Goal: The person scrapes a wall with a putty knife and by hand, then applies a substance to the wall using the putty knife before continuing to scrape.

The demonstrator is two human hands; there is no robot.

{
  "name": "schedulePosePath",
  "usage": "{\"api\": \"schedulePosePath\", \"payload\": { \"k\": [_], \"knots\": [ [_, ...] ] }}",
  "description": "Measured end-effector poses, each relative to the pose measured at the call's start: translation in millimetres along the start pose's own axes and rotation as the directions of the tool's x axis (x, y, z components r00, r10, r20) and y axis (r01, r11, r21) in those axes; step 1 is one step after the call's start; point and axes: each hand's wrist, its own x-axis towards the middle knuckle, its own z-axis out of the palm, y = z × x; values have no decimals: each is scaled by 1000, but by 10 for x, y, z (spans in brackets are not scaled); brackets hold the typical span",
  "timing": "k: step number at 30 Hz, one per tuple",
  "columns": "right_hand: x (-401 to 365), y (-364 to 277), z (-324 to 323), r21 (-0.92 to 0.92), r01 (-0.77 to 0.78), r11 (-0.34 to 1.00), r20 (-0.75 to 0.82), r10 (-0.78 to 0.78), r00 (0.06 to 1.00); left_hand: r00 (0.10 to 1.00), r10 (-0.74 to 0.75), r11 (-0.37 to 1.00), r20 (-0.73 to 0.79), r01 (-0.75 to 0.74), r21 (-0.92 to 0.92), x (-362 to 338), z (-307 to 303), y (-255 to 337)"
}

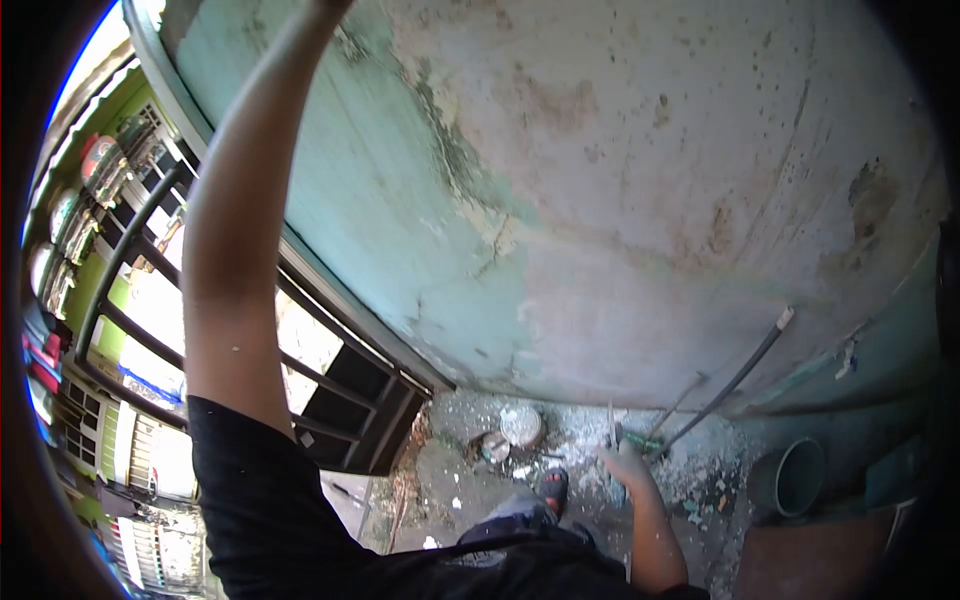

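My right hand (628,466) is low in the view, closed round a scraper (613,428) whose thin, narrow blade points up toward the wall. Its exact shape is too small to make out. My left arm (245,210) reaches up along the left side, and the hand itself is cut off at the top edge. In front of me the wall (640,230) has turquoise paint on the left and a bare, stained, greyish area on the right. A ragged line of peeling paint (455,160) runs between them.
Paint flakes (700,470) litter the floor along the wall's base. A round, whitish container (521,426) stands there. A dark pipe (735,380) leans on the wall, with a bucket (800,478) to its right. A metal-barred gate (135,300) is at left.
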Motion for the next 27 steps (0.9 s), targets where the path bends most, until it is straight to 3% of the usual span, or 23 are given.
{"api": "schedulePosePath", "payload": {
  "k": [1, 2, 3, 4, 5, 6, 7, 8, 9, 13, 15, 16, 17, 19, 21, 22, 23, 24, 25, 26, 27],
  "knots": [
    [23, 124, 64, -32, 62, 998, -65, -64, 996, 996, -78, 997, -53, 76, -29, -106, -8, -45],
    [86, 336, 183, 9, 104, 995, -175, -101, 979, 984, -153, 984, -94, 160, 77, -261, 24, -114],
    [-88, 224, 137, -46, 34, 998, -102, -38, 994, 962, -233, 953, -142, 255, 165, -424, 60, -163],
    [-271, 195, 140, 24, 77, 997, -113, -74, 991, 915, -390, 894, -99, 402, 198, -604, 79, -173],
    [-464, 61, 33, -5, 39, 999, 26, -39, 999, 834, -549, 806, -52, 545, 231, -736, 84, -175],
    [-153, 620, 280, -109, 9, 994, -117, -22, 993, 831, -552, 804, -76, 554, 215, -788, 71, -204],
    [248, 1302, 564, -326, 175, 929, -261, -266, 928, 834, -550, 828, -44, 552, 95, -879, 53, -223],
    [151, 1275, 519, -53, 78, 996, -105, -83, 991, 838, -545, 838, -4, 545, -26, -970, 64, -202],
    [44, 1248, 516, 205, -78, 976, 103, 57, 993, 832, -554, 832, -3, 554, -37, -992, 92, -177],
    [-100, 1385, 643, 368, -28, 929, 111, -14, 994, 787, -616, 787, 8, 616, 38, -964, 66, -215],
    [-5, 1416, 690, 410, 49, 911, 146, -119, 982, 829, -558, 829, -34, 559, 27, -994, 96, -274],
    [-556, 516, 415, 362, 68, 930, 201, -149, 968, 830, -552, 831, -80, 556, 24, -996, 113, -277],
    [-520, 466, 506, 353, 55, 934, 197, -131, 972, 819, -568, 820, -75, 571, 25, -1002, 131, -302],
    [-273, 460, 701, 656, 94, 749, 169, -267, 949, 820, -567, 821, -77, 570, 27, -1026, 141, -338],
    [-46, 269, 841, 598, 115, 793, 144, -247, 958, 813, -581, 813, -45, 582, 22, -994, 78, -289],
    [88, 164, 913, 548, 59, 834, 126, -152, 980, 822, -568, 821, -37, 570, 46, -979, 43, -271],
    [235, 15, 1009, 358, 139, 924, 39, -163, 986, 833, -553, 831, -29, 553, 65, -966, 38, -265],
    [299, -76, 1058, 352, 174, 920, 24, -194, 981, 822, -566, 819, -60, 569, 73, -954, 49, -237],
    [538, -59, 1216, 502, 81, 861, 108, -155, 982, 818, -573, 817, -46, 575, 47, -949, 34, -226],
    [367, -476, 1219, 522, 15, 853, 130, -97, 987, 825, -563, 823, -47, 565, 50, -947, 13, -212],
    [496, -503, 1406, 540, 10, 842, 109, -81, 991, 831, -553, 830, -54, 556, 49, -947, 17, -202]
  ]
}}
